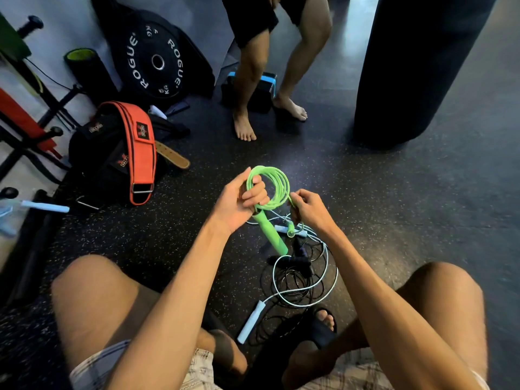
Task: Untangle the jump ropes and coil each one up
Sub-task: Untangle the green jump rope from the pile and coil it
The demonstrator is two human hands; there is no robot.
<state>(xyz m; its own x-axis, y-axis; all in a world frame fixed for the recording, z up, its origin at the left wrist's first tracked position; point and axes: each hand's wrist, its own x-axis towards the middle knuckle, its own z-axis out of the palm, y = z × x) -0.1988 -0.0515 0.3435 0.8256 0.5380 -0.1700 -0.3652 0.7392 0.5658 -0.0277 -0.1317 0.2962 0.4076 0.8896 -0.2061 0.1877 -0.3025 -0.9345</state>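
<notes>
green rope coiled, gripped in curled left hand, handle hung below | rope end pinched by right hand | white rope, black rope tangled on floor

Left hand, right hand: curled grips.

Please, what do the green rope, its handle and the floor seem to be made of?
The green rope looks like smooth plastic, perhaps PVC: it is slightly glossy and keeps springy round loops. Its green handle looks matte, perhaps foam or soft rubber, since it shows no shine. The floor looks like rubber gym matting: dark, dull, with pale speckles.
</notes>
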